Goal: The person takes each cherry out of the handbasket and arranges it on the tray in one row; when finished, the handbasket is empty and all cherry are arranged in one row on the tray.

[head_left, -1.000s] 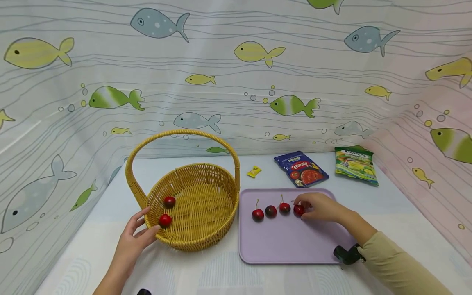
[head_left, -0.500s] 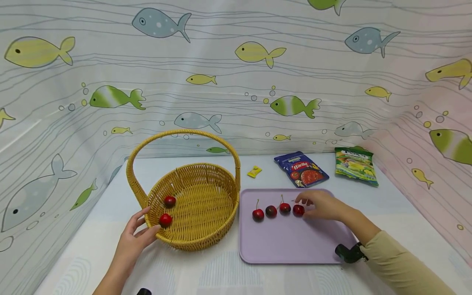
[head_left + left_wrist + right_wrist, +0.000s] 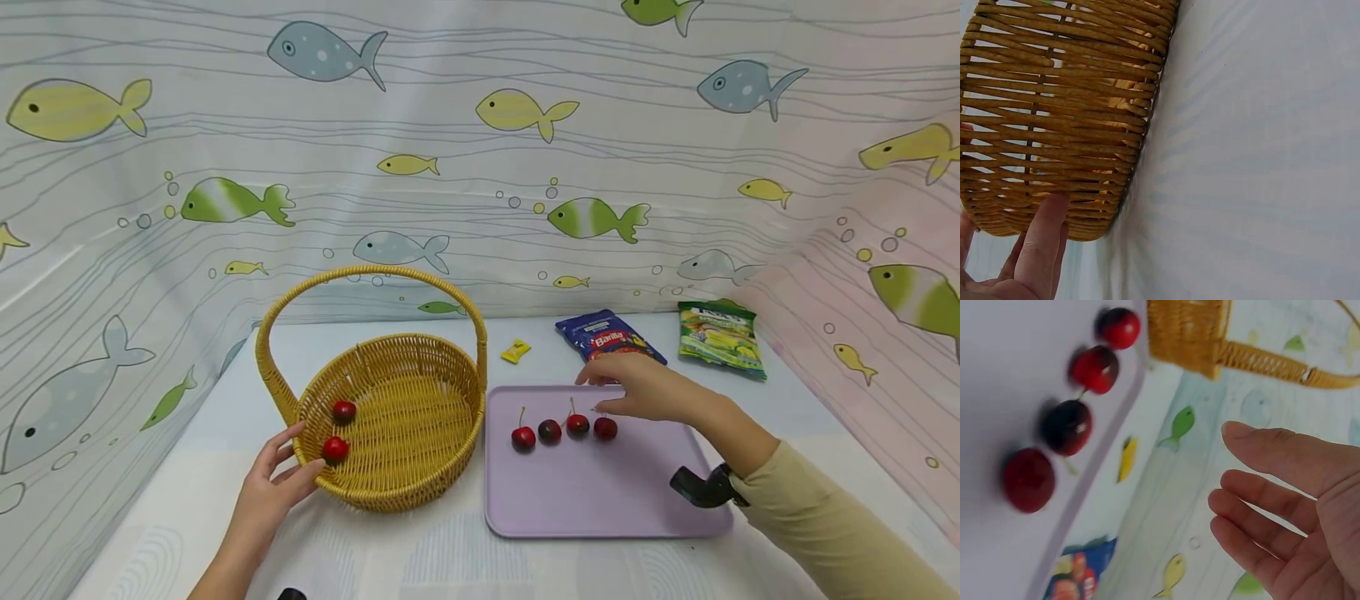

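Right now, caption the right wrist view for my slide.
Four cherries in a row on a lilac tray; right hand empty, apart.

White table [image 3: 420, 562] — basket [image 3: 405, 425], lilac tray [image 3: 585, 492], yellow sweet [image 3: 516, 351], blue pouch [image 3: 606, 332], green packet [image 3: 722, 338]

The left hand [image 3: 276, 473] is spread, thumb apart from relaxed fingers, its bare wrist [image 3: 238, 542] angling up from below; the right hand [image 3: 637, 387] hovers, fingers [image 3: 1263, 550] loosely bent, its sleeved forearm [image 3: 832, 512] slanting in from lower right
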Tool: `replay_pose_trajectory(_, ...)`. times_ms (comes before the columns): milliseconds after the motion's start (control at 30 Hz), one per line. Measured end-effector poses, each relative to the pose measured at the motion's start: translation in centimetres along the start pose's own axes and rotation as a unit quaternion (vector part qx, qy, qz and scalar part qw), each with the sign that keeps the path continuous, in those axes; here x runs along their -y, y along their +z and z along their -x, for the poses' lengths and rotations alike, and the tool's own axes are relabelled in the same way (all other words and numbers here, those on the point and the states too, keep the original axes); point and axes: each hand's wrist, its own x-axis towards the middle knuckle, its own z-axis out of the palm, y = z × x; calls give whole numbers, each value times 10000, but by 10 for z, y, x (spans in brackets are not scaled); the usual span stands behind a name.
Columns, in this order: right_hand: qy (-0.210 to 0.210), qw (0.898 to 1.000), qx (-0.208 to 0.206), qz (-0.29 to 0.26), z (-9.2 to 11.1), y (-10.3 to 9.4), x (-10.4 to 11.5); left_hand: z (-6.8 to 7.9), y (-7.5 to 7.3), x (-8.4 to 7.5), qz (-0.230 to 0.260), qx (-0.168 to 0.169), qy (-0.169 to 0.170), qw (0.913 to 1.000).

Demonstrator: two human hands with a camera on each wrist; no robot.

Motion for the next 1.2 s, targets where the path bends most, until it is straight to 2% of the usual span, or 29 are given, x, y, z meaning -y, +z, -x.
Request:
replay_pose_trajectory(333, -790, 9959, 432, -78, -49, -5, 57, -2, -1, 2, -38, -16, 8, 10000)
replay_pose_trajectory(567, -1618, 9851, 585, 45, -85, 5, 82, -3, 0, 2, 1, -3, -53, 10000)
replay_pose_trajectory(667, -1847, 9803, 693, 94, -99, 11, 90, -2, 1, 2, 28, 4, -90, 10000)
replay_pose_trajectory(967, -1910, 9732, 1277, 51, -141, 28, 113, -2, -1, 4, 4, 8, -175, 9998)
replay_pose_trajectory(1200, -1961, 9702, 1421, 93, -174, 37, 129, -2, 0, 4, -32, -36, -102, 9999)
